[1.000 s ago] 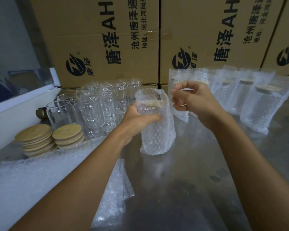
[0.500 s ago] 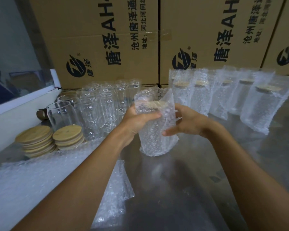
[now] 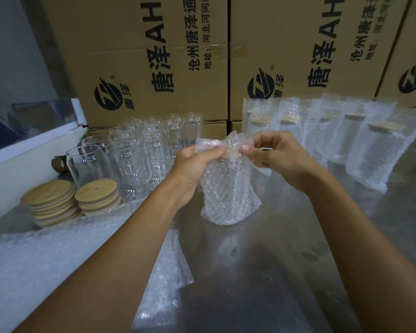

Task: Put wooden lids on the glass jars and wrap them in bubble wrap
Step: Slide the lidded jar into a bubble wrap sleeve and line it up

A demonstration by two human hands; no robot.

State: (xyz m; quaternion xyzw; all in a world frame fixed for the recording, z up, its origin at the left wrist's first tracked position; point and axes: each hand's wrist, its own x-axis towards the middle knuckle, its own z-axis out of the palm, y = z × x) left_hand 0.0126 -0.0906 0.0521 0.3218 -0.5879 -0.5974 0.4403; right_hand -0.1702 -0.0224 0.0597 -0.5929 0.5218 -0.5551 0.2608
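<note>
While we pinch its top shut, the wrapped jar stands on the steel table between our hands.

From the head camera, our left hand and right hand each grip the bunched bubble wrap above the jar's lid (the lid itself is hidden). Left of our left hand stand bare glass jars and two stacks of wooden lids; beyond our right hand, wrapped jars line up before cardboard boxes.

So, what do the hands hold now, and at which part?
Both the left hand and right hand pinch the bubble wrap at its bunched top, above the jar inside.
</note>
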